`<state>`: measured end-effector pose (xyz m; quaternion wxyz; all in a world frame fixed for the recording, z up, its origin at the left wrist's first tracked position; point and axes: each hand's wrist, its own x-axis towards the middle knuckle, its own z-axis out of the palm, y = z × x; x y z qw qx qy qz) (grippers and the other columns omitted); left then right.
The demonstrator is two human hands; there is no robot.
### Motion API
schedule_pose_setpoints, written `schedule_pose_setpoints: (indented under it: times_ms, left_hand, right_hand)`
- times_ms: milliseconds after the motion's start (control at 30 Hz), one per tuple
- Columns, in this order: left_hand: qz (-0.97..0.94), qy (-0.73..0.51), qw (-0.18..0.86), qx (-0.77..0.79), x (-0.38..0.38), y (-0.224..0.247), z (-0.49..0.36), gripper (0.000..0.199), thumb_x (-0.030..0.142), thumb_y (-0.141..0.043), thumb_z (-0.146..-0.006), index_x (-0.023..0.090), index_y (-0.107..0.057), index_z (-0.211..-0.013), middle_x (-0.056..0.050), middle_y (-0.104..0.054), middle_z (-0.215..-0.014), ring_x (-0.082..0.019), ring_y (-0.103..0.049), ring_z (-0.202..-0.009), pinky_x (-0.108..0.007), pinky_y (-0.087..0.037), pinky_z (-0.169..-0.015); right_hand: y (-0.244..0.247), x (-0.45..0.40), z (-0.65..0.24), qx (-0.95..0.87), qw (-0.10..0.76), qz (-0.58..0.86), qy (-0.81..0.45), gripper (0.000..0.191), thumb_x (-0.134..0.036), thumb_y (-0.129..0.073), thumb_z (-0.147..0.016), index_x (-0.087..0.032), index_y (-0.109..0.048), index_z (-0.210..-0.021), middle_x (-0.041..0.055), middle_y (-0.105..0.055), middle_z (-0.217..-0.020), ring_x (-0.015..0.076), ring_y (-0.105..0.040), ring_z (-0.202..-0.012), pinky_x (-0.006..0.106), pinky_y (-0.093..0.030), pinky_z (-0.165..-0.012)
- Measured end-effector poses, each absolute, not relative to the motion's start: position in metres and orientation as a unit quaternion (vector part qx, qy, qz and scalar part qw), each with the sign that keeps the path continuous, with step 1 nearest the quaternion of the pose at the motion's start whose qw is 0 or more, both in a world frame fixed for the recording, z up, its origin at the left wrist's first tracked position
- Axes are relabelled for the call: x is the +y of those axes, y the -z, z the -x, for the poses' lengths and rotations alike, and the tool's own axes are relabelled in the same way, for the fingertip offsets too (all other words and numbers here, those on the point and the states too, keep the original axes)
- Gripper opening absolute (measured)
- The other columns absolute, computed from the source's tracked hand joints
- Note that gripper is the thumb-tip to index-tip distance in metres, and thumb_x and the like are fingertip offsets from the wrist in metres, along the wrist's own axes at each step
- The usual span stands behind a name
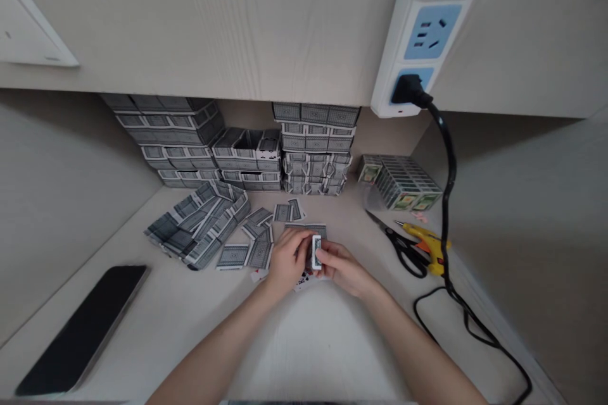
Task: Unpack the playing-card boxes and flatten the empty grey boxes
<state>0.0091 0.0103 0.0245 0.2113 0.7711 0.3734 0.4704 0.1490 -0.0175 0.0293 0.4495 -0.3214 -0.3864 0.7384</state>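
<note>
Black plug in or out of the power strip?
In: the black plug sits against the lower socket of the power strip, no prongs showing. Whether it's live, cannot tell.

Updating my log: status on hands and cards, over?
Right hand pinching card; left hand close beside it. Loose cards lie leftward. Scissors apart, right.

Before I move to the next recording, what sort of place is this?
Likely a desk nook used for handicrafts: stacked card blocks line the back, while scissors and a yellow glue gun lie to the right.
</note>
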Motion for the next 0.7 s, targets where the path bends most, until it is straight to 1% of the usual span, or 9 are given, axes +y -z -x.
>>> schedule_pose_setpoints:
  times_ms: [67, 267, 433, 500, 567, 700]
  left_hand:
    - [-0.773, -0.464, 0.199, 0.384, 0.01, -0.023, -0.009, 0.018, 0.015, -0.041, -0.082, 0.019, -0.057, -0.092, -0.004, -0.062, -0.09, -0.014, -0.055, -0.088, -0.028, -0.042, -0.079]
    - [-0.762, -0.473, 0.169, 0.409, 0.01, -0.019, -0.011, 0.015, 0.017, -0.042, -0.082, 0.019, -0.055, -0.09, -0.003, -0.063, -0.088, -0.014, -0.057, -0.086, -0.027, -0.044, -0.077]
    - [-0.703, -0.523, 0.146, 0.46, 0.012, -0.019, -0.009, 0.013, 0.019, -0.044, -0.081, 0.019, -0.054, -0.09, -0.003, -0.064, -0.086, -0.014, -0.059, -0.082, -0.026, -0.044, -0.075]
    - [-0.671, -0.543, 0.143, 0.484, 0.014, -0.019, -0.007, 0.012, 0.021, -0.046, -0.08, 0.019, -0.054, -0.089, -0.002, -0.064, -0.084, -0.013, -0.059, -0.079, -0.026, -0.045, -0.073]
    - [-0.646, -0.552, 0.145, 0.507, 0.017, -0.019, -0.006, 0.012, 0.023, -0.047, -0.079, 0.018, -0.054, -0.089, -0.002, -0.064, -0.083, -0.014, -0.059, -0.077, -0.026, -0.045, -0.072]
    - [-0.631, -0.546, 0.135, 0.534, 0.022, -0.017, -0.003, 0.013, 0.027, -0.05, -0.077, 0.018, -0.055, -0.086, -0.002, -0.063, -0.079, -0.014, -0.059, -0.076, -0.027, -0.045, -0.07]
  right_hand:
    - [-0.03, -0.018, -0.15, -0.373, 0.442, 0.312, -0.754, 0.025, -0.036, -0.064, -0.07, -0.014, -0.057, -0.077, -0.0008, -0.054, -0.062, 0.0074, -0.049, -0.052, 0.02, -0.04, -0.052]
    - [-0.029, -0.017, -0.15, -0.323, 0.455, 0.29, -0.778, 0.021, -0.032, -0.064, -0.071, -0.015, -0.059, -0.081, -0.0003, -0.057, -0.064, 0.0079, -0.051, -0.053, 0.019, -0.041, -0.052]
    - [-0.029, -0.016, -0.152, -0.326, 0.472, 0.283, -0.769, 0.018, -0.03, -0.061, -0.074, -0.015, -0.059, -0.082, 0.0009, -0.059, -0.065, 0.0082, -0.053, -0.053, 0.02, -0.043, -0.051]
    - [-0.03, -0.016, -0.153, -0.333, 0.471, 0.282, -0.767, 0.019, -0.032, -0.058, -0.076, -0.014, -0.059, -0.083, 0.0019, -0.06, -0.066, 0.0097, -0.055, -0.055, 0.02, -0.044, -0.05]
    - [-0.031, -0.017, -0.154, -0.34, 0.468, 0.278, -0.767, 0.022, -0.035, -0.056, -0.078, -0.014, -0.059, -0.084, 0.0037, -0.062, -0.069, 0.0126, -0.058, -0.059, 0.024, -0.047, -0.053]
    - [-0.031, -0.017, -0.155, -0.33, 0.486, 0.271, -0.763, 0.028, -0.04, -0.052, -0.079, -0.015, -0.058, -0.091, 0.0069, -0.065, -0.083, 0.0181, -0.063, -0.07, 0.034, -0.051, -0.065]
